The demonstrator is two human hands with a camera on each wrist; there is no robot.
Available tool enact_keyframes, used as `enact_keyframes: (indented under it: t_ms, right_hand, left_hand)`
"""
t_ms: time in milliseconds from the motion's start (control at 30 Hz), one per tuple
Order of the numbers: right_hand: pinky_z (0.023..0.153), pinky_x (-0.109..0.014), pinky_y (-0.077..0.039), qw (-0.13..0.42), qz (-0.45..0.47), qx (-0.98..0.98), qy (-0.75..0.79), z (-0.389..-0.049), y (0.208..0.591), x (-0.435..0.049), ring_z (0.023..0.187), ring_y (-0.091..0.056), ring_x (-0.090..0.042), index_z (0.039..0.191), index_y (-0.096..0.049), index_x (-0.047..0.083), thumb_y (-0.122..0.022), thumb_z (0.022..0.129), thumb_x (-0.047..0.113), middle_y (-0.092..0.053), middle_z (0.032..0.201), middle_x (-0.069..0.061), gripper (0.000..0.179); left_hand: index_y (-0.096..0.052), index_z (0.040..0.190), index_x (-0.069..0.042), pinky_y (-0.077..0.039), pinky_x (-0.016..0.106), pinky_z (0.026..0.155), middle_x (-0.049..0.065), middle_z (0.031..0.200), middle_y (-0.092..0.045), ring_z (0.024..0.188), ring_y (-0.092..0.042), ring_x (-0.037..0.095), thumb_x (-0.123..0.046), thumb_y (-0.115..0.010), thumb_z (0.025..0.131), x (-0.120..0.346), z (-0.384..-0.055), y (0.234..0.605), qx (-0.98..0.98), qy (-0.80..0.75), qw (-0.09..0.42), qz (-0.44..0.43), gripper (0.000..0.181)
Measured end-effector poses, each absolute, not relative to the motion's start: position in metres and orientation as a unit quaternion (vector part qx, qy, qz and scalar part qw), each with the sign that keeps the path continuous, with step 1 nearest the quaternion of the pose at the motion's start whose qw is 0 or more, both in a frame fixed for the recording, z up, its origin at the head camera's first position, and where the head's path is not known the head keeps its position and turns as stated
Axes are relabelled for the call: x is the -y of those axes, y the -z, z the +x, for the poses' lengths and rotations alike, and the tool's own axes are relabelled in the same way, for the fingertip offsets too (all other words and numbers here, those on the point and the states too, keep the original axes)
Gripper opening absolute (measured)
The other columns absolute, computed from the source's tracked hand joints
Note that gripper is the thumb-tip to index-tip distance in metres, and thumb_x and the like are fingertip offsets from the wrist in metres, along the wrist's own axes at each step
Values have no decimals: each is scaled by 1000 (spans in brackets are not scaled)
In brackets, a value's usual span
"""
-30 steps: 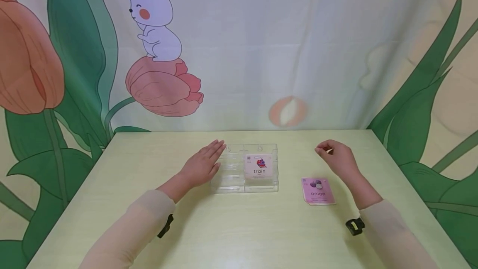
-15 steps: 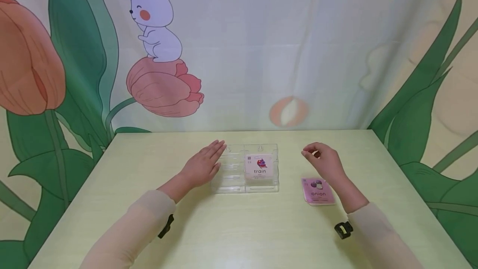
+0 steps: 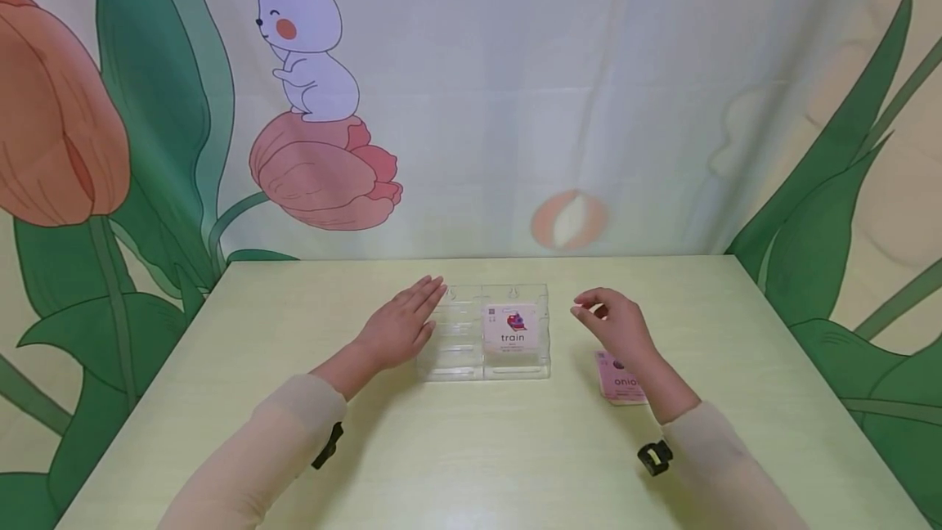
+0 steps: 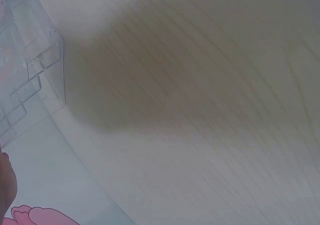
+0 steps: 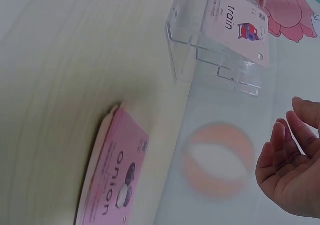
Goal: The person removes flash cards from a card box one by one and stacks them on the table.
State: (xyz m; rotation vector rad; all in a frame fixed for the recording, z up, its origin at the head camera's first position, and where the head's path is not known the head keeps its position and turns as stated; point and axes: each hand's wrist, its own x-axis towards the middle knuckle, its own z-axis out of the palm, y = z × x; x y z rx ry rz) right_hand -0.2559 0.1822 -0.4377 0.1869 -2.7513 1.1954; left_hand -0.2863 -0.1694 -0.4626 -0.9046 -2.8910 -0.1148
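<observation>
A clear plastic stepped card rack [image 3: 482, 370] with two columns stands on the table, and a white "train" card [image 3: 510, 327] sits in its right column. My left hand [image 3: 396, 329] lies at the rack's left side with fingers straight; whether it touches the rack is unclear. In the left wrist view only an edge of that hand [image 4: 7, 180] shows. To the right of the rack my right hand [image 3: 618, 324] hovers, fingers loosely bent, and nothing shows between thumb and fingertips. Below it lies a stack of pink cards [image 5: 112, 180] with "onion" on top, partly hidden by the right wrist in the head view.
The pale wood table [image 3: 471, 456] ends at a printed cloth backdrop [image 3: 471, 105] with a rabbit and tulips. Both wrists carry a black strap piece, the right one [image 3: 655, 458] plain to see.
My right hand has moved left toward the rack, and its wrist now covers part of the onion card stack. The left hand and the rack stay in place.
</observation>
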Motion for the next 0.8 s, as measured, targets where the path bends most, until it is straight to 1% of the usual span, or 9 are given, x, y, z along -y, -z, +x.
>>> enact_keyframes:
  t_ms: [267,367,467,600,800]
  right_hand:
    - [73,-25,-52,62,70,910,-405,-259,443,-169,98,-66,-32,123,-69,-1,-67,98,14,-71,115,-21,29]
    - [72,-25,-51,57,70,909,-408,-261,444,-164,97,-66,-32,122,-69,-1,-68,98,14,-71,114,-21,29]
    - [69,-23,-50,52,67,907,-412,-263,445,-160,96,-66,-31,121,-70,0,-68,97,14,-72,113,-21,27]
    - [68,-22,-49,48,61,905,-418,-264,446,-155,97,-66,-30,118,-71,0,-69,97,14,-73,113,-19,25]
    - [69,-21,-49,44,56,903,-425,-266,448,-148,99,-66,-30,115,-72,1,-69,97,14,-74,114,-18,23]
  left_hand:
    - [-28,160,0,-29,49,129,16,169,-29,159,-27,35,-24,-49,107,170,-288,465,952,39,57,-298,62]
    - [-29,160,0,-31,49,128,16,169,-30,158,-28,35,-24,-49,106,171,-289,467,952,34,65,-299,62]
    - [-29,160,-1,-31,49,128,16,169,-30,158,-28,35,-24,-49,106,171,-290,467,952,33,66,-297,62]
    - [-28,161,-2,-29,48,129,15,170,-28,159,-26,34,-23,-49,106,170,-290,467,953,37,59,-294,62]
    - [-27,161,-1,-27,49,130,15,170,-27,159,-25,35,-24,-48,107,170,-288,464,954,46,48,-291,63]
